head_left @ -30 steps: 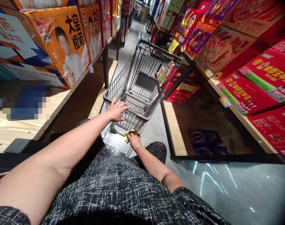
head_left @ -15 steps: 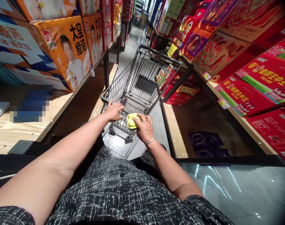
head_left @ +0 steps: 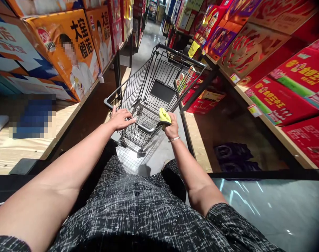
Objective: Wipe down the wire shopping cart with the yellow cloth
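A black wire shopping cart (head_left: 163,92) stands before me in the aisle, its near rim under my hands. My left hand (head_left: 121,119) lies over the rim's left part, fingers stretched out and nothing in them. At the right corner of that rim, my right hand (head_left: 172,127) is closed around a yellow cloth (head_left: 164,116). The cloth is bunched and touches the dark rim. Part of it is hidden behind the fingers. No goods show inside the cart.
Orange drink cartons (head_left: 66,52) are stacked on the left wooden shelf (head_left: 18,150), near a blurred blue item (head_left: 33,117). Red gift boxes (head_left: 277,99) line the right shelf. Purple packs (head_left: 233,155) sit low on the right. The tiled aisle (head_left: 149,38) runs on beyond the cart.
My right hand has moved right and a little up with the cloth, to the rim's right corner. My left hand has shifted slightly left and up.
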Motion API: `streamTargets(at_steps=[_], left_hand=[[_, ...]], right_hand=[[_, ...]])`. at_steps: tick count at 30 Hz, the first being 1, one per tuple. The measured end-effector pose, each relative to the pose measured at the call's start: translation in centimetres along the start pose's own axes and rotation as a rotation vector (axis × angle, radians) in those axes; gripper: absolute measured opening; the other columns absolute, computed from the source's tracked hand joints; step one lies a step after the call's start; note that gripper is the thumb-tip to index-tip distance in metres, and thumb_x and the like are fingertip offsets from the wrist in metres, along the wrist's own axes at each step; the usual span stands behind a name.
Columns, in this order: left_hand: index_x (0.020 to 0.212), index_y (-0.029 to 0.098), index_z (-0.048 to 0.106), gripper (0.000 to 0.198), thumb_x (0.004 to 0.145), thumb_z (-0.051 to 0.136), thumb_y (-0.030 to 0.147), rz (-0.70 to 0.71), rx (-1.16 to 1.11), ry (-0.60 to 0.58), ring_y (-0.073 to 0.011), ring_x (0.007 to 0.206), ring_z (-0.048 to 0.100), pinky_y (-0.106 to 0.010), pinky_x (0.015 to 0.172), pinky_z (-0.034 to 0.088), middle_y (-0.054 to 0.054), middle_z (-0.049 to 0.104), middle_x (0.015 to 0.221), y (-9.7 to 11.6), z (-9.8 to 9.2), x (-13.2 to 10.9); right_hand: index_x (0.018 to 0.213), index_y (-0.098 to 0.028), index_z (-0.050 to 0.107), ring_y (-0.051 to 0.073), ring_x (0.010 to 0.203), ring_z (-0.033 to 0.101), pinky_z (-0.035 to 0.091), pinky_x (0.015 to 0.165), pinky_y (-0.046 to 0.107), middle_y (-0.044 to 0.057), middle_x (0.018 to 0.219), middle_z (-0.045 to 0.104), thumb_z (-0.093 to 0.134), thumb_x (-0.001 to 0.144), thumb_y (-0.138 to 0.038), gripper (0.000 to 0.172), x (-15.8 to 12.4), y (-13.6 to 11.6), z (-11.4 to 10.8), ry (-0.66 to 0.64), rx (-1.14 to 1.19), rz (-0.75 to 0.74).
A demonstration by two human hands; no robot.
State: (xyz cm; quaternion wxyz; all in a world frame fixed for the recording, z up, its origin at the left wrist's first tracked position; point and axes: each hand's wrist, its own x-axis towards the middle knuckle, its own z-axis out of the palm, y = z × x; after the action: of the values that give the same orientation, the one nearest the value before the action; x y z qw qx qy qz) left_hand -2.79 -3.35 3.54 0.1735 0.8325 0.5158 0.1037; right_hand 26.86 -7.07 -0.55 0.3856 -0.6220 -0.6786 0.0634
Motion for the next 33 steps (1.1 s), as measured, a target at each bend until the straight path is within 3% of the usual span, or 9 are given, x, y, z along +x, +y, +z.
streamTargets(at_steps=[2,4,7,11,17,21,23,27,33], left_hand=[[0.113,0.029,0.07,0.044,0.096,0.042,0.059,0.028,-0.049,-0.01,-0.0326,0.146,0.03,-0.065,0.118,-0.013,-0.001,0.061,0.138,0.9,0.3,-0.7],[0.115,0.031,0.07,0.041,0.097,0.043,0.057,0.062,-0.084,-0.001,-0.0314,0.146,0.031,-0.065,0.118,-0.015,0.001,0.062,0.137,1.9,0.9,-1.2],[0.097,0.029,0.075,0.039,0.097,0.045,0.053,0.028,-0.096,0.086,-0.0307,0.142,0.035,-0.062,0.119,-0.017,-0.001,0.068,0.127,2.6,2.0,-1.5],[0.083,0.027,0.074,0.039,0.095,0.05,0.055,-0.013,-0.089,0.136,-0.0308,0.139,0.037,-0.062,0.121,-0.015,-0.002,0.071,0.118,1.7,2.5,-1.1],[0.078,0.026,0.074,0.034,0.089,0.06,0.055,-0.051,-0.067,0.164,-0.0314,0.138,0.039,-0.062,0.123,-0.008,-0.002,0.072,0.111,0.5,1.9,-0.9],[0.077,0.027,0.075,0.028,0.087,0.059,0.047,-0.085,-0.073,0.172,-0.0322,0.136,0.038,-0.062,0.123,-0.007,-0.001,0.072,0.112,0.7,1.9,-0.7],[0.074,0.027,0.074,0.025,0.086,0.058,0.042,-0.101,-0.075,0.181,-0.0335,0.133,0.038,-0.065,0.122,-0.008,0.0,0.071,0.113,1.0,2.0,-0.6],[0.078,0.027,0.072,0.02,0.086,0.055,0.034,-0.127,-0.081,0.176,-0.0351,0.133,0.038,-0.071,0.12,-0.007,0.001,0.068,0.123,1.4,2.2,-0.5],[0.099,0.028,0.067,0.019,0.083,0.058,0.03,-0.139,-0.087,0.185,-0.0359,0.142,0.028,-0.069,0.12,-0.007,0.0,0.064,0.132,0.9,2.2,-1.2]], right_hand=[[0.133,-0.015,0.056,0.025,0.124,0.049,0.042,0.105,0.041,0.016,0.132,0.05,0.055,0.08,-0.016,0.053,-3.3,-1.0,3.2,0.068,0.068,0.036],[0.13,-0.018,0.057,0.026,0.122,0.049,0.043,0.105,0.041,0.015,0.129,0.05,0.057,0.08,-0.017,0.05,-7.4,-2.1,6.2,0.029,0.07,0.05],[0.118,-0.022,0.066,0.026,0.12,0.047,0.043,0.103,0.039,0.012,0.128,0.051,0.06,0.08,-0.015,0.039,-12.2,-3.1,9.4,-0.226,-0.059,-0.011],[0.116,-0.026,0.069,0.022,0.116,0.044,0.04,0.099,0.032,0.006,0.128,0.055,0.062,0.083,-0.011,0.038,-14.0,-2.7,10.7,-0.515,-0.212,-0.161],[0.109,-0.02,0.071,0.021,0.109,0.048,0.041,0.095,0.031,0.008,0.121,0.057,0.056,0.081,-0.004,0.035,-10.1,-2.1,8.6,-0.413,-0.225,-0.143],[0.12,-0.02,0.067,0.028,0.12,0.045,0.039,0.102,0.042,0.013,0.13,0.05,0.058,0.085,-0.019,0.036,-3.5,-3.1,4.7,-0.014,-0.179,-0.076],[0.125,-0.023,0.065,0.029,0.124,0.043,0.038,0.104,0.045,0.012,0.134,0.049,0.055,0.085,-0.017,0.042,-0.2,-3.8,2.7,0.1,-0.167,-0.101],[0.122,-0.025,0.066,0.029,0.122,0.042,0.04,0.094,0.042,0.01,0.13,0.057,0.05,0.079,-0.004,0.051,3.1,-5.7,0.5,-0.127,-0.291,-0.151],[0.11,-0.024,0.068,0.026,0.107,0.048,0.039,0.08,0.035,0.009,0.11,0.065,0.052,0.083,-0.006,0.037,0.2,-11.1,1.1,-0.427,-0.364,-0.294]])
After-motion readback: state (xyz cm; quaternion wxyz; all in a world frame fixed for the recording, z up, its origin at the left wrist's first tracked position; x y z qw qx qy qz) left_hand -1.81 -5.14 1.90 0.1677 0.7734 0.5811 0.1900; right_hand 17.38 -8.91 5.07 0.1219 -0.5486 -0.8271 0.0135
